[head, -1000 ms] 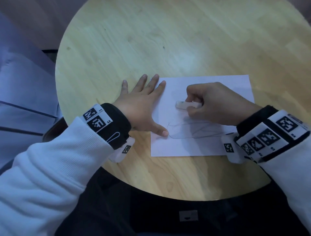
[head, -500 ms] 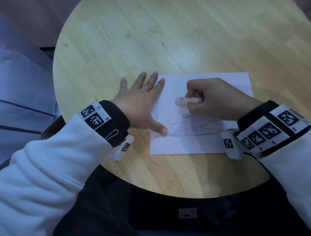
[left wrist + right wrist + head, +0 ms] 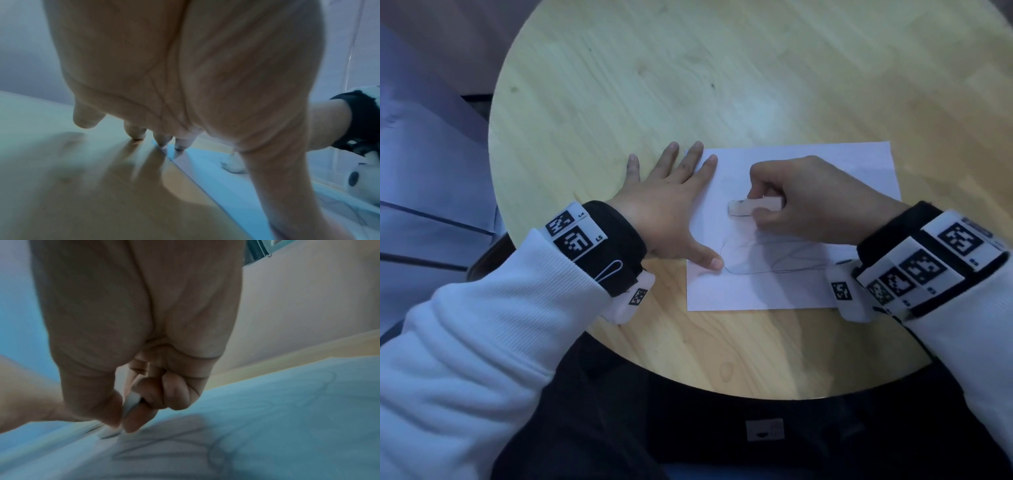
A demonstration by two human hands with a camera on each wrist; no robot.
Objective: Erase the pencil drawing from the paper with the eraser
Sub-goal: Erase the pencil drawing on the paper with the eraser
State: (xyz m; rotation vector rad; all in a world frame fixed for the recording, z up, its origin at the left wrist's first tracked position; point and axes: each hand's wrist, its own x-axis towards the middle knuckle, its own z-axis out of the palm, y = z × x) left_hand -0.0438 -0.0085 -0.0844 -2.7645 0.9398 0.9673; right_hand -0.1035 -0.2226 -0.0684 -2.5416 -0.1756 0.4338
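A white sheet of paper (image 3: 808, 161) lies on the round wooden table (image 3: 688, 68), with a looping pencil drawing (image 3: 774, 263) on its near half. My right hand (image 3: 818, 198) pinches a white eraser (image 3: 753, 205) between thumb and curled fingers, its left end down on the paper just above the drawing. In the right wrist view the eraser (image 3: 131, 400) shows between thumb and fingers over the paper (image 3: 287, 402). My left hand (image 3: 671, 212) lies flat with fingers spread, fingertips and thumb pressing the paper's left edge. The left wrist view shows those fingertips (image 3: 162, 141) on the paper's edge (image 3: 205, 168).
The table's near rim (image 3: 722, 390) curves just above my dark lap. Bare wood stretches beyond the paper to the far side. A grey-blue surface (image 3: 424, 171) lies beside the table on the left. Both wrists carry marker-tagged camera bands.
The eraser and right hand shifted slightly down and toward the drawing's upper left. The left hand has stayed flat on the paper's edge.
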